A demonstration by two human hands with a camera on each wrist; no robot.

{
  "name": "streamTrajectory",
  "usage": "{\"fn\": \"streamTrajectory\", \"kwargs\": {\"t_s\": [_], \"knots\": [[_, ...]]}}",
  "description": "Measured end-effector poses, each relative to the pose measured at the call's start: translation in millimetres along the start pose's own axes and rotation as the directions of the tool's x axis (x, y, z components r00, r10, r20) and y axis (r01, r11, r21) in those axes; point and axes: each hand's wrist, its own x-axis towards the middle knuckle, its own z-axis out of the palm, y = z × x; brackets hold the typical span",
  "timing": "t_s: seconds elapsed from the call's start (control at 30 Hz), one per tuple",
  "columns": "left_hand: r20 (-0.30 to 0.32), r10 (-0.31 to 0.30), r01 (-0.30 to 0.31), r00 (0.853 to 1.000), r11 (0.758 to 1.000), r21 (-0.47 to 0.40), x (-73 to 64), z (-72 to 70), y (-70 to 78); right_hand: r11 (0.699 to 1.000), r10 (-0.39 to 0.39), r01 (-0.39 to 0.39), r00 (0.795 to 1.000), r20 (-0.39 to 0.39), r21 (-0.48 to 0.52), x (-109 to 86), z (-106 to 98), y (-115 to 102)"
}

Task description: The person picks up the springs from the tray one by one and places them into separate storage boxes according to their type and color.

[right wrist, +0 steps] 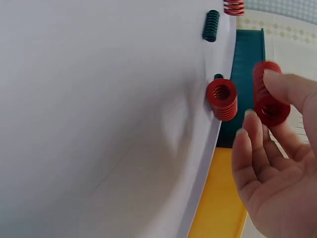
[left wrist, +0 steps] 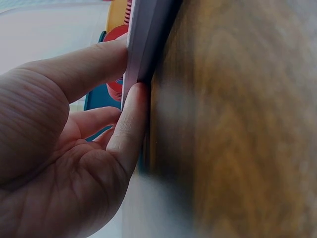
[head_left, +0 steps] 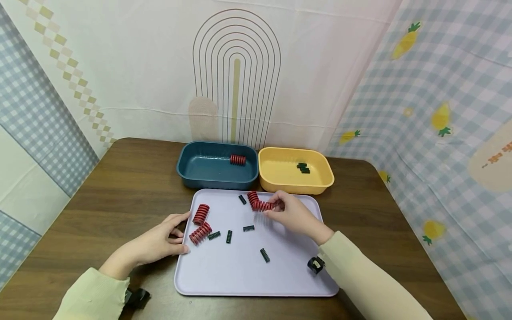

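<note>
My right hand [head_left: 294,214] pinches a red coil spring [right wrist: 265,82] between thumb and fingers over the far part of the pale lilac tray [head_left: 224,275]. Close beside it on the tray is another red spring [right wrist: 226,110]. My left hand [head_left: 158,238] is at the tray's left edge, its fingertips touching the rim [left wrist: 141,59]. Just inside that edge lie two more red springs, an upper one [head_left: 201,214] and a lower one [head_left: 200,233]. Several small dark green springs are scattered on the tray, among them one near the front [head_left: 265,255] and one mid-tray [head_left: 248,228].
Behind the tray, a dark teal bin [head_left: 192,182] holds a red spring [head_left: 238,160]. Next to it, a yellow bin [head_left: 276,178] contains several small green springs [head_left: 303,167]. All stand on a brown wooden table [head_left: 132,178], with a patterned cloth [head_left: 160,66] hanging behind.
</note>
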Motion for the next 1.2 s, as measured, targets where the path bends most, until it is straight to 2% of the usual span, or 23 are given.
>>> {"fn": "streamTrajectory", "kwargs": {"t_s": [0.2,0.37,0.5,0.67,0.93,1.2], "knots": [[0.001,-0.002,0.002,1.000,1.000,0.000,-0.9,-0.3,1.5,0.997,0.028,-0.017,0.990,-0.141,0.074,16.9,6,-10],[0.000,-0.009,0.009,1.000,1.000,0.003,-0.6,0.0,1.5,0.990,0.089,-0.058,0.965,-0.248,0.130,31.3,16,-20],[-0.002,-0.006,0.006,1.000,1.000,0.004,-0.7,-0.2,0.6,0.985,0.125,-0.081,0.946,-0.301,0.155,42.3,23,-27],[0.004,0.003,-0.003,1.000,1.000,0.011,-0.1,-0.3,-0.1,0.982,0.151,-0.103,0.934,-0.325,0.161,51.7,28,-35],[0.005,-0.008,0.008,1.000,1.000,0.021,0.8,-0.6,-1.2,0.983,0.147,-0.102,0.934,-0.325,0.150,58.1,33,-39],[0.002,0.003,-0.003,1.000,1.000,-0.008,0.1,0.2,-0.8,0.988,0.123,-0.083,0.936,-0.329,0.132,62.1,35,-41]]}}
